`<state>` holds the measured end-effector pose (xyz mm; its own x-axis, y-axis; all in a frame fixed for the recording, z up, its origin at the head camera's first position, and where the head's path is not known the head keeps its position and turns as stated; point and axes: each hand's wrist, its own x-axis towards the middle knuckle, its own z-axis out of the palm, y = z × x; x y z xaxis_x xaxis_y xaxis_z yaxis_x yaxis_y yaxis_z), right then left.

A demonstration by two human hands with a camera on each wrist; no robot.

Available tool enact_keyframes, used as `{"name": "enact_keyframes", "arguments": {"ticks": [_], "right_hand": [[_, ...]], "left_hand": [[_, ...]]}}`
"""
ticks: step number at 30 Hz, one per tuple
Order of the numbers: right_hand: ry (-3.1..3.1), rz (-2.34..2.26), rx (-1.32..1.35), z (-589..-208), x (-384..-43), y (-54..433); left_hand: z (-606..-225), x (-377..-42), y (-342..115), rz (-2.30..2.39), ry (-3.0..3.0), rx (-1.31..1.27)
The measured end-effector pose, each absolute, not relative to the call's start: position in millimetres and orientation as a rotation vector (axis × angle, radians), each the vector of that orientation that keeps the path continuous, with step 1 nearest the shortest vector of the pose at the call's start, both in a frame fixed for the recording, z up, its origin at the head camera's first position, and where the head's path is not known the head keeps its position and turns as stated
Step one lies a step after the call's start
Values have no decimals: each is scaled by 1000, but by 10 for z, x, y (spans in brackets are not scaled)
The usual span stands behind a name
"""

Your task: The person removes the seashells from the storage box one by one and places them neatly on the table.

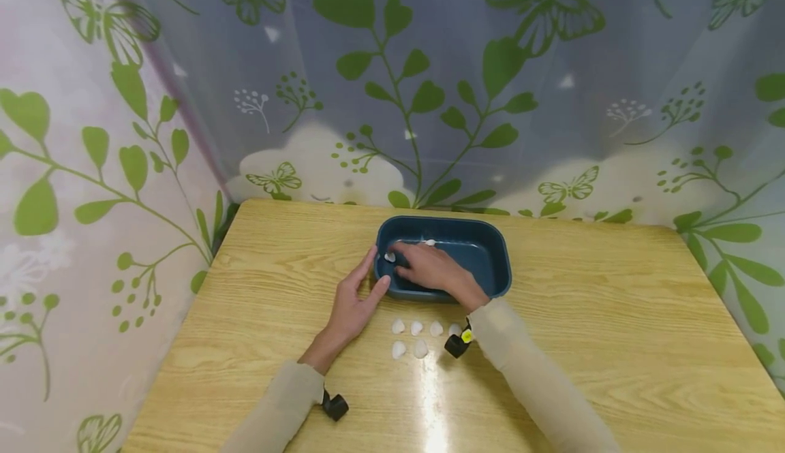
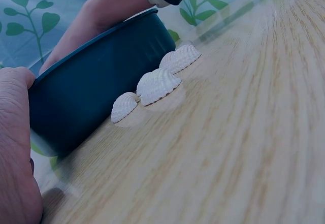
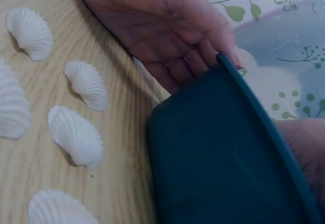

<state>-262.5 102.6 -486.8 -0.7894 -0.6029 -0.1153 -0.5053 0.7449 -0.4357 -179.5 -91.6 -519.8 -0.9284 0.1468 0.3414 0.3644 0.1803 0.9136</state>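
A dark blue plastic tub [image 1: 499,235] stands on the table. My left hand [image 1: 352,310] lies against its left end with fingers stretched along the side; in the right wrist view the thumb [image 3: 231,56] touches the rim. My right hand [image 1: 432,267] reaches inside the tub, fingers bent and thumb apart from the index finger. By these fingertips is a small white seashell [image 1: 389,257]; their contact with it is unclear. A second white shell [image 1: 431,242] lies farther back in the tub. The tub wall hides the right fingers in both wrist views.
Several white ribbed shells [image 1: 416,328] lie in two rows on the wooden table [image 1: 276,255] before the tub. The right wrist camera [image 1: 456,345] hangs over the right end of these rows. A leaf-patterned curtain [image 1: 454,99] rises behind the table.
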Motion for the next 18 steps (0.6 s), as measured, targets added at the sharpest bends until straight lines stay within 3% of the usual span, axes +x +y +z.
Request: {"name": "enact_keyframes", "arguments": {"ticks": [18], "right_hand": [[2773,-511,-908,-4909,-2663,959]], "left_hand": [[-5215,-1797,-912,-1832,-2271,-511]]}}
